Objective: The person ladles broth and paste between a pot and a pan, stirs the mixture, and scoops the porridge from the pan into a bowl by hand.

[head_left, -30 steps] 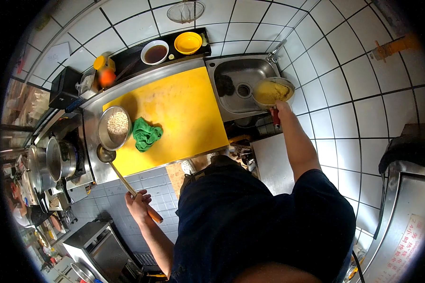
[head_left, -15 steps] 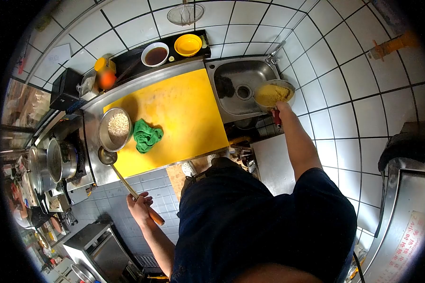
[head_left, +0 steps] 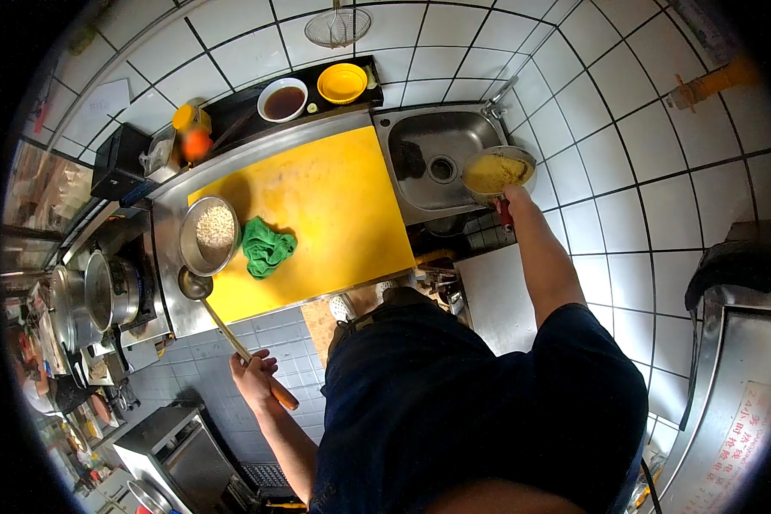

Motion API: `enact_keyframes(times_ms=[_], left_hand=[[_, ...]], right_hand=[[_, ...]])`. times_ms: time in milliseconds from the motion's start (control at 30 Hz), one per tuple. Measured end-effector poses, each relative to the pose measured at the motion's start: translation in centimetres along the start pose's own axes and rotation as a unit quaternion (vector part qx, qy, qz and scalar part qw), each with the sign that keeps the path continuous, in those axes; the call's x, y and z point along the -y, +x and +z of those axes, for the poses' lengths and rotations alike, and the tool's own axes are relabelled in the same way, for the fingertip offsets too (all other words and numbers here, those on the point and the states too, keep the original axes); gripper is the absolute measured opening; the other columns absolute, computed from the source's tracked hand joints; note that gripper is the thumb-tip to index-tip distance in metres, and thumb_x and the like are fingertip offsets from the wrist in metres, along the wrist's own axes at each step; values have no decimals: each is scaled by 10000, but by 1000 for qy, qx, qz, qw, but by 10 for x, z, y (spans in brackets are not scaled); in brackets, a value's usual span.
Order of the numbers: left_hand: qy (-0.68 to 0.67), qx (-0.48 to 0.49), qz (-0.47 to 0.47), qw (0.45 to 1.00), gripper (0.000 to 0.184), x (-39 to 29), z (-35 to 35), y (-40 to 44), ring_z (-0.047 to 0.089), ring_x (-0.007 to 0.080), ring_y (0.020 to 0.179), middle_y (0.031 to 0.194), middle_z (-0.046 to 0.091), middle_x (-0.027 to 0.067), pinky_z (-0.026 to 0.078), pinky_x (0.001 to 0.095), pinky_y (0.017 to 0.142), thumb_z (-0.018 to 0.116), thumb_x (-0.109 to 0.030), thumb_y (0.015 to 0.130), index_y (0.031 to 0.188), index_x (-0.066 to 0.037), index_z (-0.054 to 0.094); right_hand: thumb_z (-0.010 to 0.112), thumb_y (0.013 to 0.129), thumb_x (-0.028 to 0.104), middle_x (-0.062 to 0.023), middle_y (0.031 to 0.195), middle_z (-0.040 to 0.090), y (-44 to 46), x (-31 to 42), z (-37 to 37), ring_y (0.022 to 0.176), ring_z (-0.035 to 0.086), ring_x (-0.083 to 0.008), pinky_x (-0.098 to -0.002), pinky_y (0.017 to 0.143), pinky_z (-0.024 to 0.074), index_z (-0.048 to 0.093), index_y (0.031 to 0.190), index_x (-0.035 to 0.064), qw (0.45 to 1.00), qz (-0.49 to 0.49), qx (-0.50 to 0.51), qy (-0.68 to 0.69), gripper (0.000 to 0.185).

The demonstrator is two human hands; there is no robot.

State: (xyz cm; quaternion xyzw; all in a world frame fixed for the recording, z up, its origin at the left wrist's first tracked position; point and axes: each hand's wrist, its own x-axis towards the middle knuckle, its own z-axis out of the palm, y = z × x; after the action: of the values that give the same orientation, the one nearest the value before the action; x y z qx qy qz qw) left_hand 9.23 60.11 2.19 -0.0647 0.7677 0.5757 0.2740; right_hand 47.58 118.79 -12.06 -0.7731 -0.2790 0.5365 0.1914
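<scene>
My left hand is closed around the wooden-ended handle of a long metal ladle. The ladle's bowl lies over the steel counter edge, beside a metal bowl of pale, small pieces of food. At the right, my right hand grips the red handle of a round metal pan or strainer, close to its rim; which of the two I cannot tell. Yellowish food lies in it, and it is held over the right side of the sink.
A yellow cutting board covers the counter, with a crumpled green cloth on it. Behind stand a bowl of dark liquid, a yellow bowl and a yellow-lidded jar. Pots stand on the stove at left.
</scene>
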Motion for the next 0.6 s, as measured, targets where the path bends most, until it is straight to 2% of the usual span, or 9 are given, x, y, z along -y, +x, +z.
enact_keyframes(times_ms=[100,200,300,600], left_hand=[[4,1,-2,1000,372,0,-1,1,651,212,626,879,658,183,559,303,556,483,29,774,1142,55,447],[6,0,-4,1000,384,0,-1,0,653,212,632,880,659,183,561,304,560,484,31,773,1155,58,449],[3,-2,-1,1000,393,1,-1,0,652,212,634,883,658,183,561,305,560,480,35,778,1169,59,450],[-3,-5,-3,1000,410,0,-2,-1,643,208,636,881,652,186,555,302,566,478,40,784,1192,65,444]], right_hand=[[430,1012,249,-204,868,619,7,3,-1,575,609,-268,-401,451,491,449,1245,-1,999,27,21,-33,342],[424,1015,246,-208,841,618,2,4,-3,575,610,-268,-397,447,492,452,1243,-12,999,16,35,-36,346],[450,963,167,-197,750,631,-4,8,0,481,547,-257,-403,445,473,529,1076,-31,999,0,12,-44,242],[453,961,157,-192,733,613,-16,12,4,476,543,-254,-397,422,463,511,1040,-46,999,5,8,-39,226]])
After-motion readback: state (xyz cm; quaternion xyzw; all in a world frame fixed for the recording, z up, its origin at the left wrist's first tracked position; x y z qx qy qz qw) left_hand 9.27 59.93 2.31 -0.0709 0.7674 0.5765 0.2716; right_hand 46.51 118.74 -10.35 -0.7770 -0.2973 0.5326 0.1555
